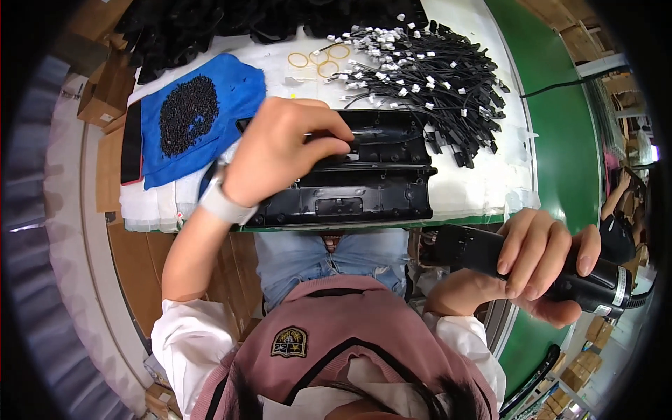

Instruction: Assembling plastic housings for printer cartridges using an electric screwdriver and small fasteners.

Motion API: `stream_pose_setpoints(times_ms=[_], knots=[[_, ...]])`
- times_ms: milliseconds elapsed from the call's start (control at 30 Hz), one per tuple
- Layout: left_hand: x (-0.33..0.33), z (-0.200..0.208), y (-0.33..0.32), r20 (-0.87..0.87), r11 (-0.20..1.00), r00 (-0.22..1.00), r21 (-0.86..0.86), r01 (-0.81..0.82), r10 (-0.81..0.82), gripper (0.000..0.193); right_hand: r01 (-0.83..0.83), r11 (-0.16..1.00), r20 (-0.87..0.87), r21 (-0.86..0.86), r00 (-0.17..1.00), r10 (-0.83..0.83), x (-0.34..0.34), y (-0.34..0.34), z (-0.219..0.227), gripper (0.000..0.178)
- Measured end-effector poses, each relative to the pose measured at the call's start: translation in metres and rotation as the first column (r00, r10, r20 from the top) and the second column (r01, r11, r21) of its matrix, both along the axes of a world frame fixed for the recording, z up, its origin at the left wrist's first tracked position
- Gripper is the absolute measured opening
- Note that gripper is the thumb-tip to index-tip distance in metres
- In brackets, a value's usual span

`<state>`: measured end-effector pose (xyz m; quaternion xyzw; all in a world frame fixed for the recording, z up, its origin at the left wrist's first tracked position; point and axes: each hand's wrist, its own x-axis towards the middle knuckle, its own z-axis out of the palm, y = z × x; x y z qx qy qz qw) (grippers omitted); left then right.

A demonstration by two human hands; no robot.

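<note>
Black casings (pixel 392 186) along table edge (pixel 469 215), left fingers (pixel 333 124) curled above, grip unclear, right fingers (pixel 537 250) around black tool (pixel 473 247) beyond edge

1. Cannot make out anything pinched in the slightly blurred bare left hand (pixel 283 140).
2. Lose part of the glossy black plastic housing (pixel 402 192) behind it.
3. Lose part of the black cylindrical handheld tool (pixel 476 245) under the bare right hand (pixel 539 255).
4. Cannot identify the tiny black pieces (pixel 183 122), too small.
</note>
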<state>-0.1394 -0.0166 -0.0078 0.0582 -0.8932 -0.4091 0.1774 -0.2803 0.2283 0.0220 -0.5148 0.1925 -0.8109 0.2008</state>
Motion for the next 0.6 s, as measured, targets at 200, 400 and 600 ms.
stream_pose_setpoints(times_ms=[200,400,600], knots=[[-0.003,-0.035,0.000,0.176,0.995,0.984,-0.091,0.038,-0.021,0.009,0.058,0.998,0.022,-0.031,0.998,-0.057,0.010,-0.040,0.010,0.041],[0.000,-0.045,0.000,0.086,0.990,0.996,-0.138,0.011,0.001,0.008,0.056,0.994,-0.270,0.092,0.963,-0.030,0.007,-0.075,0.002,0.046],[-0.004,-0.051,-0.002,0.060,0.983,0.998,-0.185,-0.005,0.017,0.009,-0.074,0.977,-0.381,0.200,0.913,0.147,0.003,-0.099,-0.015,0.048]])
